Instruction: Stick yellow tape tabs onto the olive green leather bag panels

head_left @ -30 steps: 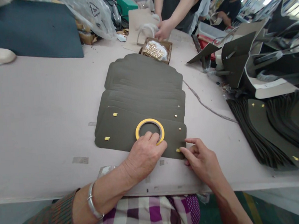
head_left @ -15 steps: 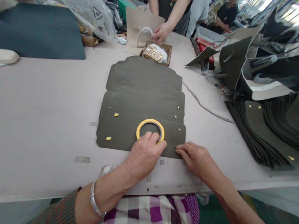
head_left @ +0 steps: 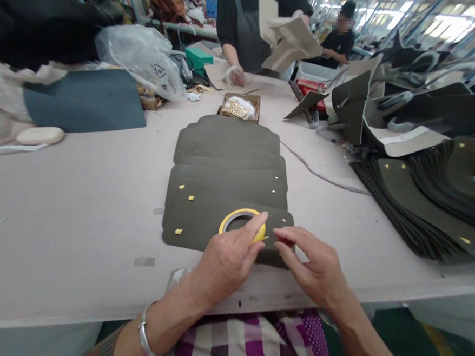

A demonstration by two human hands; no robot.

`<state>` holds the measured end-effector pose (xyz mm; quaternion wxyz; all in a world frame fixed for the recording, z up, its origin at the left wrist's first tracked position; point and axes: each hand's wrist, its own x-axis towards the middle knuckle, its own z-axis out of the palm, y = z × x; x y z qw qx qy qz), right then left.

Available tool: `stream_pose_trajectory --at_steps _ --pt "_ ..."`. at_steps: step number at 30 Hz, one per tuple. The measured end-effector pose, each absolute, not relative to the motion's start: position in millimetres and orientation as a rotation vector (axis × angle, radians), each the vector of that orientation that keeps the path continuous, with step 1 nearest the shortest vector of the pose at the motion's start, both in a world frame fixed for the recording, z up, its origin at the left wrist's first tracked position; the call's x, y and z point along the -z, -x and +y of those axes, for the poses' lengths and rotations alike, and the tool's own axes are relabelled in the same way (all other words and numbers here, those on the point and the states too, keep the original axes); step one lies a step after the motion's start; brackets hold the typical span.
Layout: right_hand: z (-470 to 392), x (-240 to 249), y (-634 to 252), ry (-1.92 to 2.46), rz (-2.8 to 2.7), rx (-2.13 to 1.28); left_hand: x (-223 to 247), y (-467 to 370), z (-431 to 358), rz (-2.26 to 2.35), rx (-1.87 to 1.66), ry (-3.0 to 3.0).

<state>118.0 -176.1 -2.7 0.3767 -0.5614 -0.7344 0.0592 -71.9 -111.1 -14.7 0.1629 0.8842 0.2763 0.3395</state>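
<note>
My left hand (head_left: pixel 229 257) grips a roll of yellow tape (head_left: pixel 232 219) above the nearest of several overlapping dark olive panels (head_left: pixel 226 195); a short tape end sticks out toward the right. Close by, my right hand (head_left: pixel 312 257) has thumb and forefinger brought near each other at the panel's right end; what they hold, if anything, is too small to tell. Bits of yellow tape (head_left: pixel 178 232) sit on the panels' left side, and small metal studs (head_left: pixel 284 220) on their right.
Behind the panels stands a small box of gold-coloured pieces (head_left: pixel 236 108). Dark strips (head_left: pixel 422 203) lie fanned at the right, near stacked bag parts (head_left: pixel 354 104). A blue-grey sheet (head_left: pixel 86 102) is at the back left. Across the table, a person (head_left: pixel 247 36) handles beige pieces.
The view has tilted up. My left hand has tipped the tape roll up, and a tape end now shows. My right fingers have lifted off the panel's corner. The person opposite has raised beige pieces.
</note>
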Motion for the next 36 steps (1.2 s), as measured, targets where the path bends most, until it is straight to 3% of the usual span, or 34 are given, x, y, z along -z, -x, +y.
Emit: stream_pose_trajectory --at_steps 6,12,15,21,24,30,36 --pt "-170.5 8.3 -102.6 1.287 -2.027 -0.004 15.6 71.4 -120.0 0.800 -0.960 -2.591" --pt "-173.9 15.5 -100.8 1.314 -2.025 0.183 13.3 70.7 -119.4 0.855 -0.683 -2.579" --pt "-175.2 14.8 -96.7 1.401 -1.827 0.007 10.8 66.2 -116.1 0.848 -0.674 -2.607" --pt "-161.7 23.8 -108.7 1.553 -1.039 -0.869 7.2 50.1 -113.9 0.738 -0.909 -2.749" --pt "-152.4 32.4 -133.4 1.636 -0.918 -0.902 12.5 45.7 -111.8 0.733 -0.904 -2.763" --pt "-144.6 36.6 -163.4 1.796 -1.089 -0.930 33.3 46.1 -101.4 0.922 -0.498 -2.907" --pt "-135.9 34.0 -161.3 1.888 -1.346 -0.737 37.5 45.7 -99.6 0.890 -0.470 -2.899"
